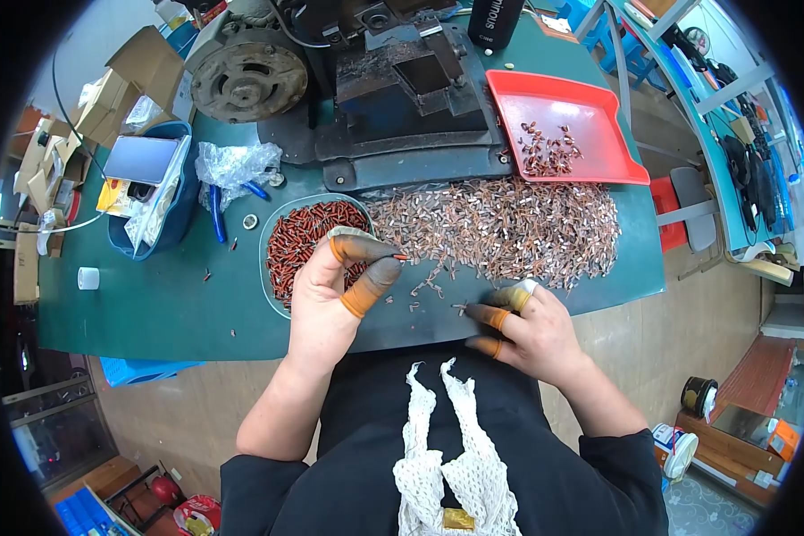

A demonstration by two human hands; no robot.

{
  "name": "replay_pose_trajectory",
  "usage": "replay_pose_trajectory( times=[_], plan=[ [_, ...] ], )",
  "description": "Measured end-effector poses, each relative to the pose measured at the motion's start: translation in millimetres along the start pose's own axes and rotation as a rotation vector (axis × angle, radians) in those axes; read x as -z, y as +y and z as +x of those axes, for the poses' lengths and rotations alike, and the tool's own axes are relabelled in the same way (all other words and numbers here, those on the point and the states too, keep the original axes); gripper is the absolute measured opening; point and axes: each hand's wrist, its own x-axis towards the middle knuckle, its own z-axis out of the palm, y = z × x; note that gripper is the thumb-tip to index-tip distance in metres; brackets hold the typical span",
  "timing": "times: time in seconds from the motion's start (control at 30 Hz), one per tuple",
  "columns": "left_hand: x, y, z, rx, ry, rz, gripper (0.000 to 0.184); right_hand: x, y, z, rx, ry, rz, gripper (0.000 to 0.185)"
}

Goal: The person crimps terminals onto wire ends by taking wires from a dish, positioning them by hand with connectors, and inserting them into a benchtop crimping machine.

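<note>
My left hand (338,284), with orange-brown finger cots on thumb and forefinger, pinches a small red-brown cylindrical part (400,257) by its end. Under and behind that hand is a clear tub (264,268) full of similar red-brown parts (317,228). My right hand (538,335) is low over the table's front edge, its covered fingers apart. Close to a fingertip lies a small metal clip (459,308); whether the finger touches it I cannot tell. A wide heap of small copper and silver clips (518,228) spreads beyond both hands.
A dark machine (411,98) stands at the back of the green table (152,313). Right of it sits a red tray (590,107) with some parts inside. On the left are a blue bin (152,237), blue-handled pliers (217,214), crumpled plastic (237,165) and a white roll (88,278).
</note>
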Motion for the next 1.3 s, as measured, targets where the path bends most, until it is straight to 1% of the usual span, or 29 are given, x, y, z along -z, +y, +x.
replay_pose_trajectory(
  times=[0.17,0.43,0.67,0.73,0.77,0.83,0.87,0.93,1.0,1.07,1.1,1.13,1.2,1.27,1.3],
  plan=[
    [1,-1,1,0.0,0.0,0.026,0.014,-2,1,-3,-0.015,0.015,-0.024,0.032],
    [-1,-1,1,0.01,0.01,0.014,0.015,-14,-5,-1,-0.149,0.13,-0.03,0.023],
    [0,-2,2,0.013,0.009,0.022,0.013,-18,3,4,-0.076,0.156,-0.04,0.02],
    [-1,-2,2,0.008,0.011,0.022,0.013,-14,4,9,-0.155,0.15,0.071,0.018],
    [-1,-2,2,0.007,0.012,0.022,0.013,-9,5,13,-0.152,0.152,0.07,0.018],
    [1,-5,2,0.008,0.011,0.042,0.013,6,5,23,-0.289,0.076,0.197,0.016],
    [1,-6,3,0.008,0.009,0.061,0.013,11,5,28,-0.285,0.081,0.194,0.016],
    [1,-6,5,-0.013,0.007,0.115,0.013,20,5,39,-0.438,0.057,0.312,0.015],
    [-1,-1,15,-0.058,0.012,0.169,0.013,25,8,55,-0.416,0.078,0.336,0.013],
    [-4,7,27,-0.167,0.033,0.317,0.014,27,15,75,-0.37,0.208,0.355,0.013],
    [-6,11,35,-0.216,0.041,0.351,0.015,30,19,87,-0.37,0.211,0.418,0.012],
    [-9,17,43,-0.236,0.045,0.354,0.015,34,19,100,-0.352,0.221,0.413,0.012],
    [-16,32,54,-0.345,0.094,0.502,0.014,41,16,123,-0.432,0.234,0.771,0.011],
    [-16,33,67,-0.379,0.09,0.492,0.015,43,17,136,-0.39,0.239,0.79,0.01],
    [-17,32,72,-0.376,0.131,0.408,0.016,45,15,141,-0.395,0.235,0.835,0.011]
  ],
)
